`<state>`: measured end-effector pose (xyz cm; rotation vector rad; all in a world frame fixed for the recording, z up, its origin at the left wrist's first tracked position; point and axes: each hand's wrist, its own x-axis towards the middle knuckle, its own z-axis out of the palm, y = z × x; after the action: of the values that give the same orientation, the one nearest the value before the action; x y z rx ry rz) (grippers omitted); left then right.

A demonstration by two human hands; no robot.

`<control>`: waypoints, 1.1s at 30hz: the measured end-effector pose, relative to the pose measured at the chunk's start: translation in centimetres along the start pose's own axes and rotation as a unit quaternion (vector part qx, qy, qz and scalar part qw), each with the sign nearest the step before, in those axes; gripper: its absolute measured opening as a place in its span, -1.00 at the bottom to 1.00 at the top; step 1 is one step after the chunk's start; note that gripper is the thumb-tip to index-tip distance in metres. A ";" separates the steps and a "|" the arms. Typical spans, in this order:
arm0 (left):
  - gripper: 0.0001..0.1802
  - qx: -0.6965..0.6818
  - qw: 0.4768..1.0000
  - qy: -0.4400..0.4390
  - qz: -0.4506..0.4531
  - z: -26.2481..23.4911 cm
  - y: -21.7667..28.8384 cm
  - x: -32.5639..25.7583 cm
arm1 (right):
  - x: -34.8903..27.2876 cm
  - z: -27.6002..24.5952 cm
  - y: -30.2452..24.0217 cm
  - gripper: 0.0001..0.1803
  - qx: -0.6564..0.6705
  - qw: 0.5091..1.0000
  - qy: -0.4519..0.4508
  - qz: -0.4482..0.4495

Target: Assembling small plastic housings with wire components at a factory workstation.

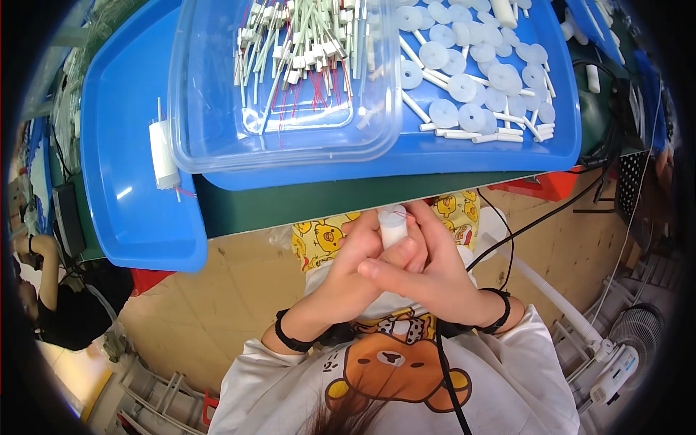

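Note:
In front of my body, just off the near table edge, both hands are closed round a short white cylinder (393, 233). A pale disc caps its upper end, and a thin red wire lies across that end. My left hand (346, 272) wraps it from the left. My right hand (444, 268) presses in from the right, its thumb crossing over toward the left hand. Fingers cover the cylinder's lower part.
A blue tray (109, 217) at left bears a similar white cylinder (163, 156) with red wires. A clear plastic box (190, 138) holds thin white parts with red wires. Translucent discs (462, 88) and white tubes (496, 138) fill another blue tray (304, 176). A black cable (536, 219) hangs at right.

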<state>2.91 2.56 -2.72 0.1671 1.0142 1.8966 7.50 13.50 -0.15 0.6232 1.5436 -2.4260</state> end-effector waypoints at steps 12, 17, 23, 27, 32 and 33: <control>-0.71 -0.010 0.996 0.090 0.003 1.1 -0.3 -0.5 | -0.2 0.5 1.3 -0.47 0.069 0.997 0.035 0.014; -0.76 -0.044 0.997 0.058 -0.034 0.7 0.0 0.1 | 0.6 0.7 1.0 -0.52 0.050 0.996 0.079 -0.005; -0.76 0.048 0.993 0.093 0.063 1.6 -0.6 0.7 | 0.9 -0.6 0.9 -0.51 0.011 0.999 0.040 -0.010; -0.65 -0.001 0.995 0.086 0.046 1.8 -1.6 0.8 | 1.0 -1.4 -0.3 -0.54 -0.066 0.996 0.042 0.047; -0.64 -0.040 0.989 0.110 0.094 1.9 -2.4 1.1 | 1.8 -1.4 -0.6 -0.46 -0.059 0.998 0.019 -0.023; -0.64 -0.039 0.989 0.107 0.094 2.2 -2.3 1.2 | 1.9 -1.3 -0.6 -0.47 -0.059 0.997 0.030 -0.027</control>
<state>4.89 5.21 -3.22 0.0129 1.0974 2.1574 5.94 15.00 -0.99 0.6463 1.7351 -2.3517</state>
